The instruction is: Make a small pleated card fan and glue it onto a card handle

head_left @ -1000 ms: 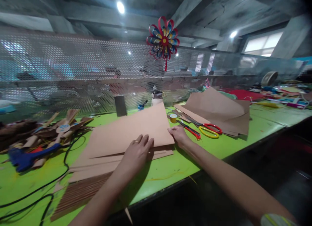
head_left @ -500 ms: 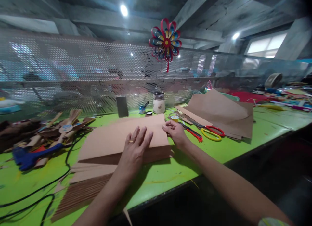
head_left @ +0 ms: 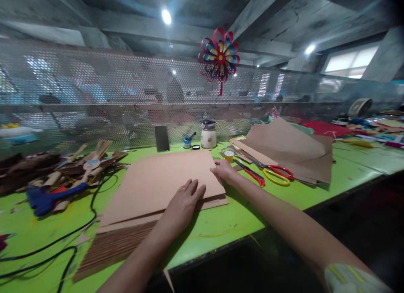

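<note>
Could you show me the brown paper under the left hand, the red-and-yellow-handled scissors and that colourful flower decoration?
Brown paper [head_left: 160,179], head view: bare upper face of the top sheet.
Scissors [head_left: 264,166], head view: metal beside the handles.
Flower decoration [head_left: 220,57], head view: its round centre.

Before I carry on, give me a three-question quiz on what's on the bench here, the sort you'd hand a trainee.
1. Multiple choice: what colour are the handles of the scissors?
A) both blue
B) one red, one yellow
C) both black

2. True or false: the left hand is holding those scissors.

3. Fill in the missing word: the fingers of the right hand are at the ____ edge of the top brown sheet.

Key:
1. B, one red and one yellow.
2. False; the left hand lies on the top brown sheet, and the scissors are beyond the right hand.
3. right
</note>
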`<act>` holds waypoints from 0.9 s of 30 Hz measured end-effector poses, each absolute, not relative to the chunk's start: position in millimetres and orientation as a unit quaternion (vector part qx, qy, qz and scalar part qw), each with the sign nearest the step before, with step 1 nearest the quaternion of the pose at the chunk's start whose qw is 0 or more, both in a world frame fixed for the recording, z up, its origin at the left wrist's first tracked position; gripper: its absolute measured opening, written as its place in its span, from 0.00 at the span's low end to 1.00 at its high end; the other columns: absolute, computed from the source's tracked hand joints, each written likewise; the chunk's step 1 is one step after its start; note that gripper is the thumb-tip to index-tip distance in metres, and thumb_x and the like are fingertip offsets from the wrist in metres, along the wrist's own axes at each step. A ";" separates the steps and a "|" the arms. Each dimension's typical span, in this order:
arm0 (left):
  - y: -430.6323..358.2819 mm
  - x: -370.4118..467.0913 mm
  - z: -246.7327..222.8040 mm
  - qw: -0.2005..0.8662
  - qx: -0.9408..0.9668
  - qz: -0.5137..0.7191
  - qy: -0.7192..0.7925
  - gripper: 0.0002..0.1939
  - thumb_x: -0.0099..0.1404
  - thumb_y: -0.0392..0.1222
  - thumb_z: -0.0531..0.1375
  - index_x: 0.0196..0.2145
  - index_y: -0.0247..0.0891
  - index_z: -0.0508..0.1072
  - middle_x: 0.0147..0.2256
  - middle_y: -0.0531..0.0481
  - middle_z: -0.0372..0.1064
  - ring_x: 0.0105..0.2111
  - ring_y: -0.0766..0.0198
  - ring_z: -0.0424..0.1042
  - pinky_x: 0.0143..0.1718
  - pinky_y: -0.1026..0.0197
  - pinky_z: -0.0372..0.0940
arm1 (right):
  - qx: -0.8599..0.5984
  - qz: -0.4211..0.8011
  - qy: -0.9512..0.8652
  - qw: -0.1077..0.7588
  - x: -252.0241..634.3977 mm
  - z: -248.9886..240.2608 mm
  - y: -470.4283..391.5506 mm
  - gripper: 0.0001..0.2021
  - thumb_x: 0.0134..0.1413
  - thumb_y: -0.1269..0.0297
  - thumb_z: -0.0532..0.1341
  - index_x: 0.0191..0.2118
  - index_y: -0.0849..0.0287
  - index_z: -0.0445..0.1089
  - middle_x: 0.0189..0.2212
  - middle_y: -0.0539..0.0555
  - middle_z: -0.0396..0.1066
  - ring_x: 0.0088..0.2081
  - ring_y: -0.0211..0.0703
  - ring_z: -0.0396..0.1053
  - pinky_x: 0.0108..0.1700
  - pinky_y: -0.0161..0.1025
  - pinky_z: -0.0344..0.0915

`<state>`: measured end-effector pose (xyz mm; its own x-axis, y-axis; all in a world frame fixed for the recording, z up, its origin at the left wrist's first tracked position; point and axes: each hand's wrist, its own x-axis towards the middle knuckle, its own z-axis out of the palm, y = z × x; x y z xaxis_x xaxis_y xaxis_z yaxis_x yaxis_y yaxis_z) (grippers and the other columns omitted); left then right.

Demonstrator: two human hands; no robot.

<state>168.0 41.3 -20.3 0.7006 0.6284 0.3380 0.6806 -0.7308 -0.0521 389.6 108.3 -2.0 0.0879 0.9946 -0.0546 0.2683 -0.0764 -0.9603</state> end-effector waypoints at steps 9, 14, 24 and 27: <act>43.9 161.9 -18.8 0.058 -0.915 -0.151 -0.370 0.18 0.72 0.28 0.50 0.50 0.32 0.77 0.51 0.32 0.75 0.52 0.46 0.74 0.56 0.44 0.68 | -0.694 0.285 -0.574 0.328 438.7 -2.4 92.7 0.16 0.69 0.58 0.64 0.56 0.59 0.71 0.53 0.58 0.74 0.47 0.49 0.76 0.48 0.50 0.76; 42.2 159.6 -13.8 0.036 -0.908 -0.163 -0.384 0.21 0.66 0.23 0.48 0.49 0.30 0.75 0.48 0.35 0.75 0.49 0.49 0.73 0.54 0.48 0.67 | -0.748 0.159 -0.592 0.255 512.5 19.1 69.9 0.15 0.69 0.57 0.64 0.55 0.59 0.73 0.54 0.57 0.73 0.49 0.52 0.75 0.50 0.51 0.75; 35.8 161.3 -10.1 0.027 -0.888 -0.168 -0.427 0.11 0.64 0.25 0.50 0.33 0.37 0.67 0.37 0.41 0.67 0.38 0.54 0.68 0.38 0.56 0.65 | -0.765 0.102 -0.629 0.093 540.0 2.5 55.1 0.15 0.69 0.58 0.64 0.55 0.59 0.72 0.54 0.58 0.73 0.49 0.50 0.75 0.50 0.52 0.75; 35.7 162.3 -10.9 0.038 -0.885 -0.152 -0.438 0.09 0.65 0.27 0.51 0.33 0.36 0.68 0.36 0.41 0.67 0.37 0.53 0.68 0.37 0.56 0.63 | -0.759 0.114 -0.633 0.102 542.1 5.5 57.3 0.14 0.69 0.58 0.64 0.54 0.60 0.72 0.50 0.57 0.75 0.45 0.47 0.76 0.46 0.49 0.76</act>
